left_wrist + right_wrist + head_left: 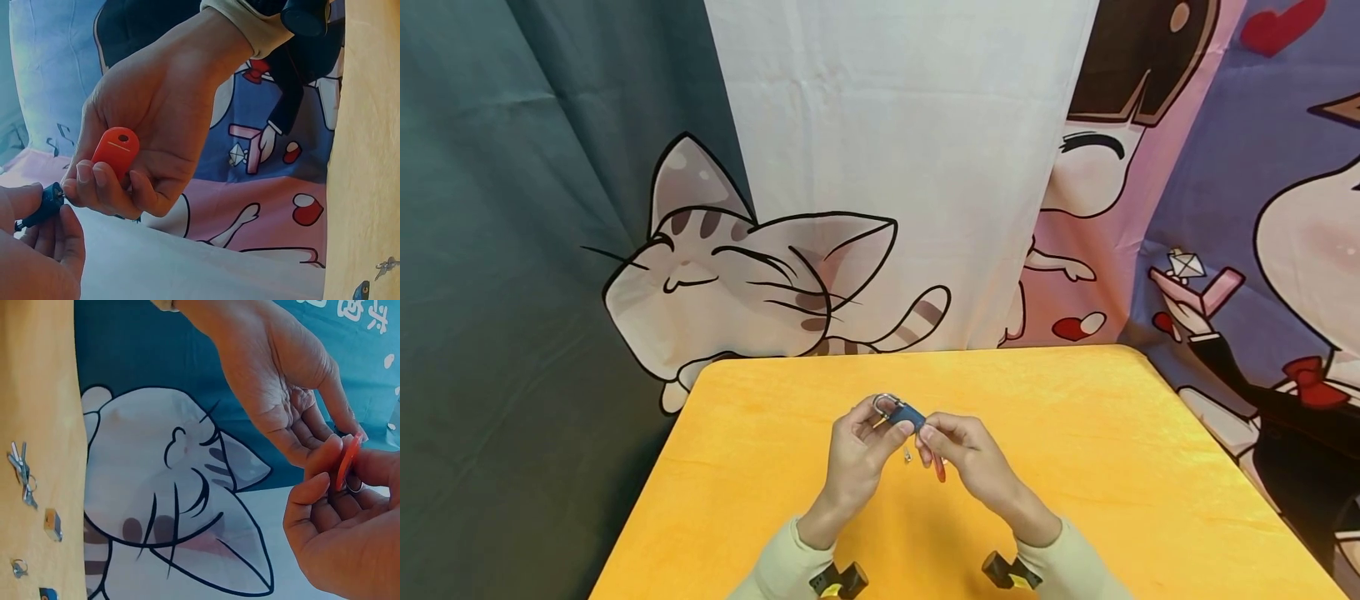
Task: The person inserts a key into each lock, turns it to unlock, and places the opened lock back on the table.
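My left hand (859, 454) grips a small blue padlock (907, 416), thumb across its body. Its silver shackle (883, 402) points to the upper left in the head view. Against the padlock's opposite end, my right hand (977, 462) pinches with thumb and fingers; a bit of metal shows there in the left wrist view. A red key tag (114, 150) with a hole lies against the curled fingers of that right hand. The right wrist view shows this tag (348, 462) edge-on with a metal ring (354, 485) beside it. Most of the key is hidden by the fingers.
The yellow table (775, 400) lies below my hands. On it are a bunch of keys (24, 475), a brass-coloured padlock (53, 525), a smaller key ring (19, 569) and a blue object (48, 594) at the frame edge. Printed curtains (895, 125) stand behind.
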`<state>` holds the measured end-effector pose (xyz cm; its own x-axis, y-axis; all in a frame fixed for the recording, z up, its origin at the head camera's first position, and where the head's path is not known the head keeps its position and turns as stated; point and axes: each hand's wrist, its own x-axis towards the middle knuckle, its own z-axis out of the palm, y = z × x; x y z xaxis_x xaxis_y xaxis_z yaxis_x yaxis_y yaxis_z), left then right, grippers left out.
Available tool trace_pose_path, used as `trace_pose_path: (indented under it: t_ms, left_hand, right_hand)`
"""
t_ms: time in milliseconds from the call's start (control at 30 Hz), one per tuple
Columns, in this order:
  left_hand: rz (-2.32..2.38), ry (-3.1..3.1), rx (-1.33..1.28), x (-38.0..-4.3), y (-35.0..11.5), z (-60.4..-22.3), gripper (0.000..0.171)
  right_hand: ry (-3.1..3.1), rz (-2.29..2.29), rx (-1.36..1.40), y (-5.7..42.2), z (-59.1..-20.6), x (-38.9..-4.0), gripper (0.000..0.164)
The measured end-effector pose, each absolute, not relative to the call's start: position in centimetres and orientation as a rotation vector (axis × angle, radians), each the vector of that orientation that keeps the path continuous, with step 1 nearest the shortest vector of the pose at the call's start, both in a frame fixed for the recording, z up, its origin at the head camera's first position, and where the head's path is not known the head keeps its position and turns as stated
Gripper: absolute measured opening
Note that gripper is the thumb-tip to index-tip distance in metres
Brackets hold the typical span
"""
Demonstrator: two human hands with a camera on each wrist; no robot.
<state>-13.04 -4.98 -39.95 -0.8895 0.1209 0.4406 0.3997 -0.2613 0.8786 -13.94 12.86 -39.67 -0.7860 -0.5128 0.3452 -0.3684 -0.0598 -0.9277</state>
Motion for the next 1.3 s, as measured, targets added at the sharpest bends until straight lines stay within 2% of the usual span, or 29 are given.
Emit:
trace_pose_path:
  t_ms: [133, 767, 1000, 1300]
  left_hand:
    - [-2.268, -1.793, -0.636, -13.0, -5.1, -40.0, 0.025]
    - [-2.382, -1.741, -0.579, -12.6, -5.3, -40.3, 0.021]
    - [-2.345, -1.708, -0.680, -12.7, -5.5, -40.4, 0.021]
    - [-2.271, -1.766, -0.718, -12.8, -5.5, -39.9, 0.025]
  right_hand:
    - [2.087, -1.985, -0.963, 12.7, -39.8, -13.7, 0.027]
    - [2.639, -1.902, -1.128, 11.7, -40.7, -13.1, 0.023]
    - [2.834, -1.725, -1.161, 12.0, -40.2, -13.2, 0.011]
    - [2.899, -1.704, -1.215, 12.5, -38.9, -13.3, 0.019]
